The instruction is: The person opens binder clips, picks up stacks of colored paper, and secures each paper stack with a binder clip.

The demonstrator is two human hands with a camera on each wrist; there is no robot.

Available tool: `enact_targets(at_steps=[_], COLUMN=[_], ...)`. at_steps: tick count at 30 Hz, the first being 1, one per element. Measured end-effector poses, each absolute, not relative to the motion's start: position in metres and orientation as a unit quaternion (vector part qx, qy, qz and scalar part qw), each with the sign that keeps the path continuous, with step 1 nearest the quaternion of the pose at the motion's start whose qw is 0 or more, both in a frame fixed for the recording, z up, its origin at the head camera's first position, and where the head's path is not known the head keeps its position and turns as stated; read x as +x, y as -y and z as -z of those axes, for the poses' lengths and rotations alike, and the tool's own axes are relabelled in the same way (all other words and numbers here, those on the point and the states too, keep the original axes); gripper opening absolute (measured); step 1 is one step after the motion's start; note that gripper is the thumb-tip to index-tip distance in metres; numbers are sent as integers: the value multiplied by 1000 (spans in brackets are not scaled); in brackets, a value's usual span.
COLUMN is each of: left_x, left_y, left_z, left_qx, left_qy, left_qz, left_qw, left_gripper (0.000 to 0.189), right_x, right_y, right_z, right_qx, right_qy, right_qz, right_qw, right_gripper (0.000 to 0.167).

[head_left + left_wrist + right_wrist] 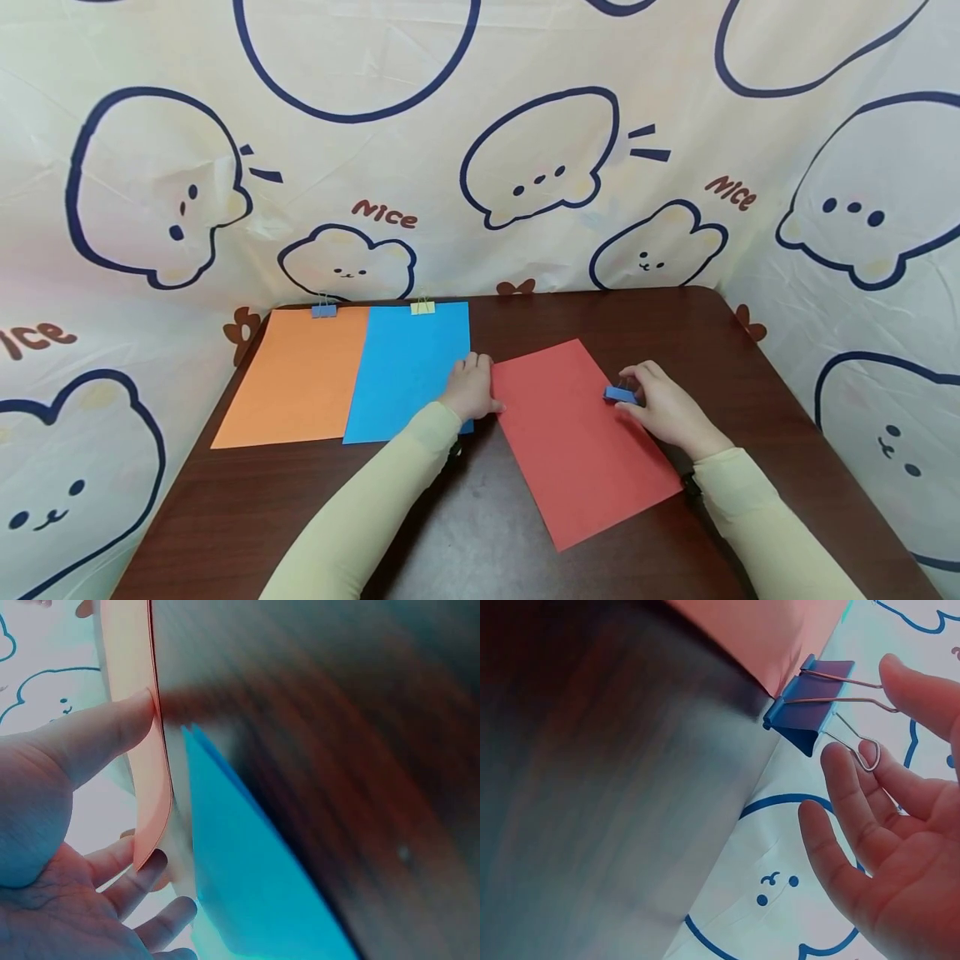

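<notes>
A red sheet of paper [581, 450] is held at a slant over the table. My left hand [470, 387] pinches its upper left corner, the thumb [124, 724] on one face and fingers behind. At the sheet's right edge, my right hand [671, 408] holds a blue binder clip [620, 395] by its wire handles, between thumb and fingers. In the right wrist view the clip [810, 709] meets the paper's edge [780, 645]; whether it bites on the paper I cannot tell.
On the left of the dark wooden table [442, 533] lie orange paper [296, 375] with a blue-grey binder clip [324, 311] on its top edge and blue paper [408, 367] with a yellow binder clip [423, 307]. A printed cloth [540, 50] hangs around the table.
</notes>
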State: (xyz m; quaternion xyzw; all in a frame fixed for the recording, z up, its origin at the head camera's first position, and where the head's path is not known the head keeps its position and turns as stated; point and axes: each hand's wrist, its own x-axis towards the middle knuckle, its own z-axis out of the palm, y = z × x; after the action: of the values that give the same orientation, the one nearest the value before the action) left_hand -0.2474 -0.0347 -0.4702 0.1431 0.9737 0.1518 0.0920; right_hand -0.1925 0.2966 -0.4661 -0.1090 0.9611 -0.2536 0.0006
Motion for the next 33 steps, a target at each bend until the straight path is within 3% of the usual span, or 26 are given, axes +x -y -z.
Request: enact_targets(at_steps=[33], left_x=[-235], left_y=[24], left_z=[476], left_qx=[174], left_qy=[-969], left_qz=[-172], left_qw=[22], left_gripper=[67], right_x=[-213], right_y=[-281], right_z=[461], right_qx=[-146], right_qy=[-959], right_qz=[243], right_qw=[-17], right_gripper=[53])
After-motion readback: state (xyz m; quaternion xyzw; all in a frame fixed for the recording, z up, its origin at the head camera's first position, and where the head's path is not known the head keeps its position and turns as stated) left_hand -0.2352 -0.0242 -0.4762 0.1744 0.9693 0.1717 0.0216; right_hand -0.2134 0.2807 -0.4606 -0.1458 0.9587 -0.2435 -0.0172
